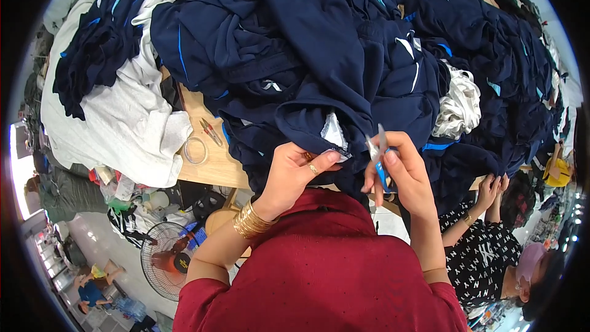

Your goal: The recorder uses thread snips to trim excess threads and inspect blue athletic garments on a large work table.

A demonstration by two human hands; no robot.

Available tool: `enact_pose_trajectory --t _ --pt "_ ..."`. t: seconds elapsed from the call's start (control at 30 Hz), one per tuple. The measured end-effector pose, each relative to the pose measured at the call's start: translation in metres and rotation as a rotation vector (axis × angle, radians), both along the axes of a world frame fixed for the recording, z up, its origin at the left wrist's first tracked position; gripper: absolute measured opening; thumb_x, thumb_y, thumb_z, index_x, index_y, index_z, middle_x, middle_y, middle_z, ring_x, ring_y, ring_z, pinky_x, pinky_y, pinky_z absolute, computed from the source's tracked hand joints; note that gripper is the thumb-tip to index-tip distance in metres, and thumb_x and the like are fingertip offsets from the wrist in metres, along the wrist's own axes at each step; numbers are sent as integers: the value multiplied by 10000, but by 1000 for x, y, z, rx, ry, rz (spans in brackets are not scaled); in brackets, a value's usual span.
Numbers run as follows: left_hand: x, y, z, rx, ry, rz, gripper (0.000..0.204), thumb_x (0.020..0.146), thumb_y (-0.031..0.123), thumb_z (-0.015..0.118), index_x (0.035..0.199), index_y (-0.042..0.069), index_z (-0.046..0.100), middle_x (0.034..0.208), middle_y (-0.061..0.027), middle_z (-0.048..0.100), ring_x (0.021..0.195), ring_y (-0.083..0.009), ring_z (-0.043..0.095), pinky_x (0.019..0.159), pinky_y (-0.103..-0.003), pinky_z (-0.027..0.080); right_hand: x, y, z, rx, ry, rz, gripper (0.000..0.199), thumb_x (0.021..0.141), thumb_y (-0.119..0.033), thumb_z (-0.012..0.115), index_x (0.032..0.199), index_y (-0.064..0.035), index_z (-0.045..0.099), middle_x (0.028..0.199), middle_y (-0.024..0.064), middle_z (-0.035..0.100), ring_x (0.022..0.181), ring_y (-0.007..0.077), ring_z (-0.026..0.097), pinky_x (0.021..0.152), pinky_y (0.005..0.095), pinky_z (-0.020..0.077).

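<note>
A: What is seen nearest?

B: A dark red knit top [326,270] fills the near edge, and a stack of gold bangles [251,220] is worn on the left wrist. Just beyond, the left hand [295,172] is closed in a pinch on the hem of a navy blue knit garment [307,117], where a small white sewn-in label [335,132] is exposed beside the thumb.

A: And the other hand?

B: The right hand [399,169] is clamped around a small pair of blue-handled thread snips [378,154], whose metal blades are pointed up and away, just right of the label. Whether cloth is touched by the blades cannot be told.

A: What is laid farther out?

B: To the left, a clear roll of tape [195,150] and two slim pens [211,131] are set on a bare strip of the pale wooden table [209,169]. A heap of white fabric [123,117] is piled further left, and a crumpled white cloth [460,107] is lodged among the navy pile at the right. At the near right, the hands of another person [495,187] in a black patterned shirt are rested against the pile. A standing fan [165,267] is seen on the floor, near left.
</note>
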State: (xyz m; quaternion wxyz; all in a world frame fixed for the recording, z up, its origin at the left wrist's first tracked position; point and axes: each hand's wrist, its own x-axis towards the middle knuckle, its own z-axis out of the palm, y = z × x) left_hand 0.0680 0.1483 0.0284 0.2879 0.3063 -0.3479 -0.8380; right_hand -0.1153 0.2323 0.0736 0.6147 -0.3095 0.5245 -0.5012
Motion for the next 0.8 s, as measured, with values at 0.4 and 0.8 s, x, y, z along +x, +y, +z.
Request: enact_pose_trajectory --t 0.4,0.8 --pt "2 -5 13 -237 -45 -12 157 829 16 640 978 -29 619 895 -52 644 818 -91 593 753 -224 479 21 5 17 -142 810 -8 298 777 -217 705 969 -44 557 697 55 598 534 119 553 526 236 441" --pt "1 -5 13 -292 -86 -8 121 818 21 652 926 -31 640 848 -61 661 772 -88 603 688 -209 477 27 0 13 -200 1111 -2 248 812 -295 656 891 -73 583 650 67 605 479 218 570 443 292 420"
